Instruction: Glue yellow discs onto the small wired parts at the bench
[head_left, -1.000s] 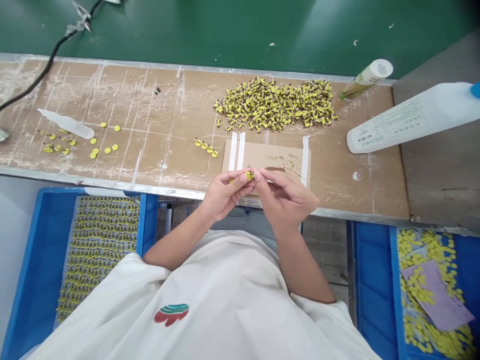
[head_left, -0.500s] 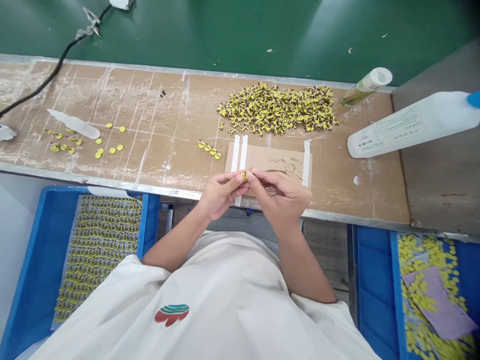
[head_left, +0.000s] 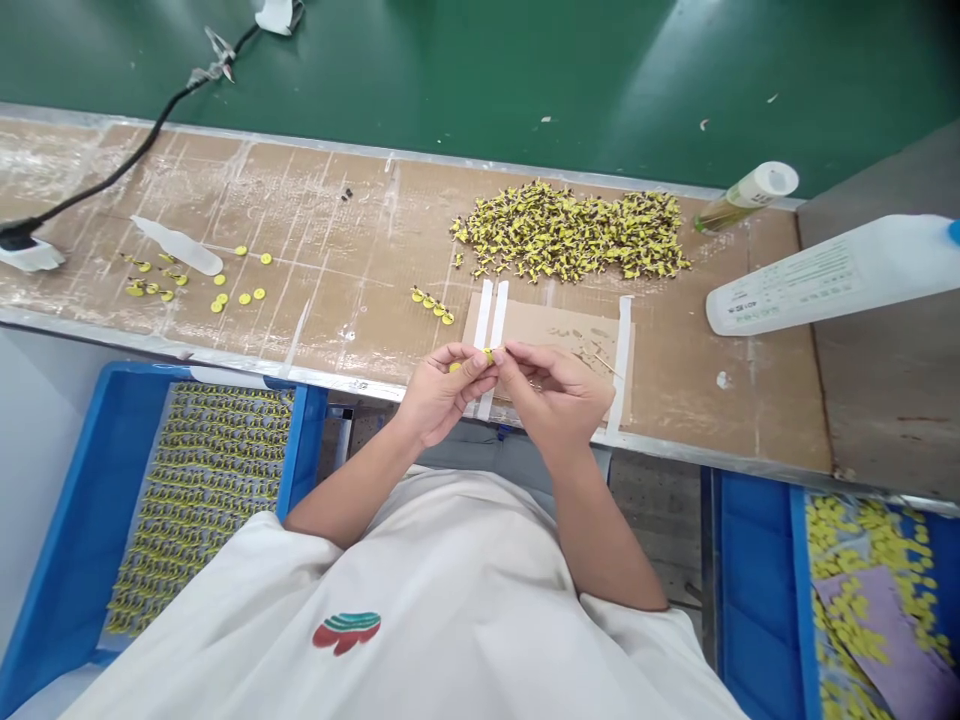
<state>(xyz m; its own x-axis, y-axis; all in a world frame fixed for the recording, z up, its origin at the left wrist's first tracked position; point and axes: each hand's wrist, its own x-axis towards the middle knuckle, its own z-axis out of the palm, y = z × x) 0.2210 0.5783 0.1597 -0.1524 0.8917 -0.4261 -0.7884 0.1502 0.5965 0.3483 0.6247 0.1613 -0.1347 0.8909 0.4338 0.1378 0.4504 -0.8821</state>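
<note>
My left hand (head_left: pixel 439 398) pinches a small yellow piece (head_left: pixel 489 355) between thumb and forefinger; its exact shape is mostly covered by the fingers. A round yellow disc (head_left: pixel 454 367) shows at the left hand's curled forefinger. My right hand (head_left: pixel 561 398) meets the left at the yellow piece, thumb and forefinger closed on it. Both hands are over the table's front edge, beside a taped cardboard sheet (head_left: pixel 540 325) with glue-like stains and a thin stick. Left of the sheet is a short row of yellow discs with dark figures (head_left: pixel 433 305).
A heap of yellow-and-black figures (head_left: pixel 570 230) lies behind the sheet. At right are a white glue bottle (head_left: pixel 825 275) and a stick tube (head_left: pixel 746 195). Loose yellow discs (head_left: pixel 244 298) lie left. Blue bins (head_left: pixel 300 440) flank me below; a black cable (head_left: pixel 150 140) crosses the table's left end.
The view has shifted slightly, so the table items appear a little lower and further right. Both hands stay together on the small piece; the disc by the left hand shows more clearly.
</note>
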